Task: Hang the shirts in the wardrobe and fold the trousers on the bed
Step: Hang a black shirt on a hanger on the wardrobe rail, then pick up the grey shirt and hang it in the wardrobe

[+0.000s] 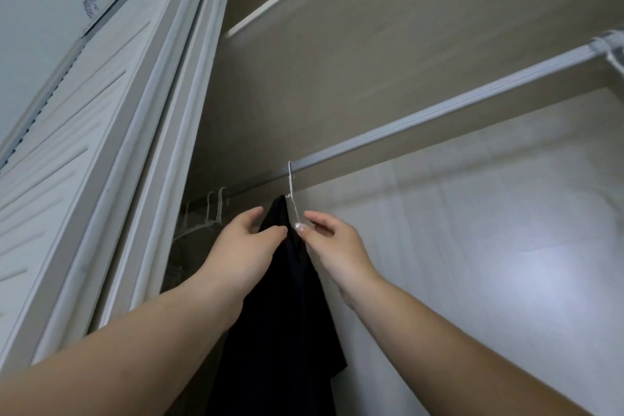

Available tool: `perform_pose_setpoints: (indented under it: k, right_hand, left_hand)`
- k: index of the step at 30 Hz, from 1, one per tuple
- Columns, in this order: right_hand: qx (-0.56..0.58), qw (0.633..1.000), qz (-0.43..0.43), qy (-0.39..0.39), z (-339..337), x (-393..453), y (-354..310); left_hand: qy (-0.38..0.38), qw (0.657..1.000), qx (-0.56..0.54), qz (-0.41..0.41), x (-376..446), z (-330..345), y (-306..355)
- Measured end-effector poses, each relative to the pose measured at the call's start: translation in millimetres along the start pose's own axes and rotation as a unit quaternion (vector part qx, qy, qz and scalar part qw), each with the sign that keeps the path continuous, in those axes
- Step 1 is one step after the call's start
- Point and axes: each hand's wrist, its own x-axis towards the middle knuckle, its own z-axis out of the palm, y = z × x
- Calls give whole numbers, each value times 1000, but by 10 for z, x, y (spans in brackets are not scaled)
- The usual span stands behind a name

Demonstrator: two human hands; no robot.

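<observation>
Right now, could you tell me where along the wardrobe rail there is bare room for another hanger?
The rail is bare between the dark shirt's hanger and the hook at its right end. Left of the shirt, empty hangers crowd together.

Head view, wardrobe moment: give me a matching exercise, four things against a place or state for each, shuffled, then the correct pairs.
Things:
1. dark shirt
2. white hanger hook
3. empty hangers
4. rail

Places or states:
A. bunched at the rail's left end
B. runs across the wardrobe under the shelf
C. hangs between the two hands
D. caught over the rail

Pairs: 1-C, 2-D, 3-A, 4-B
</observation>
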Motion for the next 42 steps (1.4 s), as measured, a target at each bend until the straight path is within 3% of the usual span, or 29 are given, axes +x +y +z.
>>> perform_pose_setpoints:
  k: [9,20,34,42]
  right_hand:
    - [-29,996,-7,-83,-606,-828,-279]
    - [78,971,57,-216,-436,-1971,-645]
    - [246,862,137,-421,629,-3764,-1365]
    - [325,790,129,-504,1466,-4695,-2360]
  left_hand:
    - [-18,998,53,7,-709,-31,-174]
    - [37,986,159,-18,-2144,-471,53]
    - [217,927,266,-151,-4278,-1684,715]
    - [336,872,309,-180,-5645,-2482,1552]
